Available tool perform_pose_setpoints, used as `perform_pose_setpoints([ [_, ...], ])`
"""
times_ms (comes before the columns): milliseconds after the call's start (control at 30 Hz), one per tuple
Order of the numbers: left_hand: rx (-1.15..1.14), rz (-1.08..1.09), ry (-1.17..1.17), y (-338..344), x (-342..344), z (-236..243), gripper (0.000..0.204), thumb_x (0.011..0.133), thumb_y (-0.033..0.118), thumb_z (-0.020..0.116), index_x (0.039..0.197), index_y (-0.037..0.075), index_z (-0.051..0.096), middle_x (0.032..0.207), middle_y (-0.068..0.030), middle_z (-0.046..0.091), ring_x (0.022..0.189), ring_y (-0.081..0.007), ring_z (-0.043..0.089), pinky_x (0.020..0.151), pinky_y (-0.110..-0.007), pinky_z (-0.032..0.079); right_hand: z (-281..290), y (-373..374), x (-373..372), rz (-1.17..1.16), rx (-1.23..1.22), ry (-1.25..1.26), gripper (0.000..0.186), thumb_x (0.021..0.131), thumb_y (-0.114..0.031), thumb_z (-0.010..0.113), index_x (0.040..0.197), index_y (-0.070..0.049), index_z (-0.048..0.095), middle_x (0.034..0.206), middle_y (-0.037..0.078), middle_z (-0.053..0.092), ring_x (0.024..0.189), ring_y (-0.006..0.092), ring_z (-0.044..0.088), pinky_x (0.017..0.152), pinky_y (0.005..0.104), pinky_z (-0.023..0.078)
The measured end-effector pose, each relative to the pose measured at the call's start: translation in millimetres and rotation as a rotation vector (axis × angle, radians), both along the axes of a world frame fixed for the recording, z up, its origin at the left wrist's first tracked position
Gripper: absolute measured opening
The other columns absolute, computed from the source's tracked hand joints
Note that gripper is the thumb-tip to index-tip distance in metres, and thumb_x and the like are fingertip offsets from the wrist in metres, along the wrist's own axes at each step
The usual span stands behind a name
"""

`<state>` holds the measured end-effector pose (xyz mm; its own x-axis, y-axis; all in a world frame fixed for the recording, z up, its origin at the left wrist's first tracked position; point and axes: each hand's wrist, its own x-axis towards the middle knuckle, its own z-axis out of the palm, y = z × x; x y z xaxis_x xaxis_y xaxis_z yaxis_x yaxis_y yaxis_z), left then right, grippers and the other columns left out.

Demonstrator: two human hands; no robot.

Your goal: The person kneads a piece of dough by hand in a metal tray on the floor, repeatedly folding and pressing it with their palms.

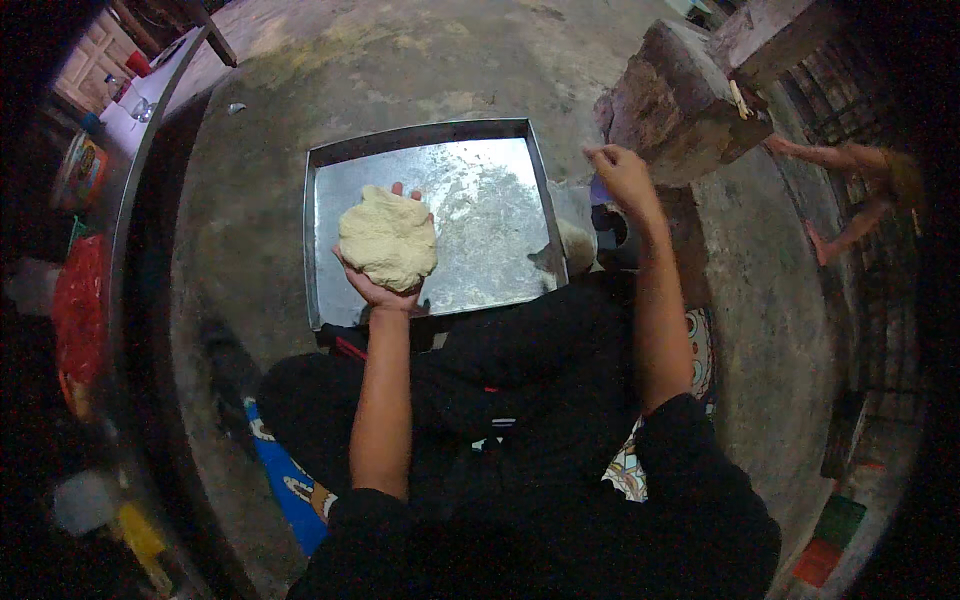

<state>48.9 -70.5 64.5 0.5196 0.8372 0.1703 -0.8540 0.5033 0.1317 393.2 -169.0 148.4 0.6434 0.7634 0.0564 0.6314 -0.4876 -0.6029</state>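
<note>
A flattened lump of pale dough rests on my left hand, which cups it from below with the palm up; a few fingertips show past its far edge. Beneath them is a shallow square metal tray, its bottom smeared with whitish patches. Off the tray's right side my right hand is raised, thumb and fingers drawn together in a pinch. Whatever the pinch may hold is too small to make out. Below that hand are a whitish bag-like thing and a dark container, partly hidden.
A large rough block stands on the concrete floor at the far right. Beyond it another person's bare limbs show. Along the left runs a raised ledge with a red cup; a red plastic bag is farther down.
</note>
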Motion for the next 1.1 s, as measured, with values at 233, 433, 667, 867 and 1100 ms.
perform_pose_setpoints([
  [233,0.023,0.079,-0.024,13.5,-6.6,-4.1,0.083,0.085,0.053,0.056,0.155,0.022,0.025,0.163,-0.0138,0.016,0.148,-0.0401,0.018,0.119,-0.060,0.016,-91.6,13.3,109.8,-0.026,-0.351,-0.159,0.065,0.088,-0.059,0.062,0.097,0.005,0.071,0.086,0.019,0.071,0.084,0.0299,0.069,0.078,0.0420,0.051],
  [433,0.035,0.067,0.009,11.7,-6.2,-13.9,0.084,0.083,0.059,0.055,0.155,0.025,0.027,0.162,-0.0148,0.017,0.147,-0.0414,0.018,0.118,-0.064,0.016,-158.9,15.6,108.4,0.021,-0.535,-0.276,0.086,0.086,-0.073,0.050,0.115,0.006,0.065,0.106,0.027,0.068,0.102,0.0402,0.066,0.088,0.0468,0.049],
  [667,-0.012,0.015,-0.003,13.2,-12.8,-4.5,0.073,0.090,0.057,0.044,0.154,0.025,0.028,0.160,-0.0176,0.021,0.144,-0.0431,0.027,0.113,-0.064,0.026,-127.6,23.5,103.1,0.020,-0.499,0.027,0.090,0.084,-0.078,0.048,0.109,0.007,0.068,0.107,0.027,0.067,0.107,0.0387,0.064,0.093,0.0457,0.047],
  [867,-0.044,-0.011,-0.005,12.8,-8.7,-1.2,0.073,0.092,0.059,0.039,0.154,0.023,0.028,0.160,-0.0177,0.023,0.144,-0.0427,0.027,0.115,-0.062,0.026,-99.3,-0.2,111.1,-0.259,0.021,-0.050,0.056,0.093,-0.053,0.058,0.077,0.001,0.063,0.071,0.009,0.060,0.061,0.0187,0.057,0.061,0.0369,0.047],
  [1100,-0.055,-0.014,0.036,8.8,-7.2,6.7,0.083,0.087,0.059,0.048,0.155,0.017,0.025,0.161,-0.0177,0.019,0.147,-0.0414,0.020,0.119,-0.063,0.016,-43.5,9.4,62.3,-0.209,0.857,0.964,0.022,0.099,-0.032,0.060,0.099,-0.011,0.053,0.076,0.000,0.052,0.058,0.0117,0.048,0.046,0.0282,0.038],
])
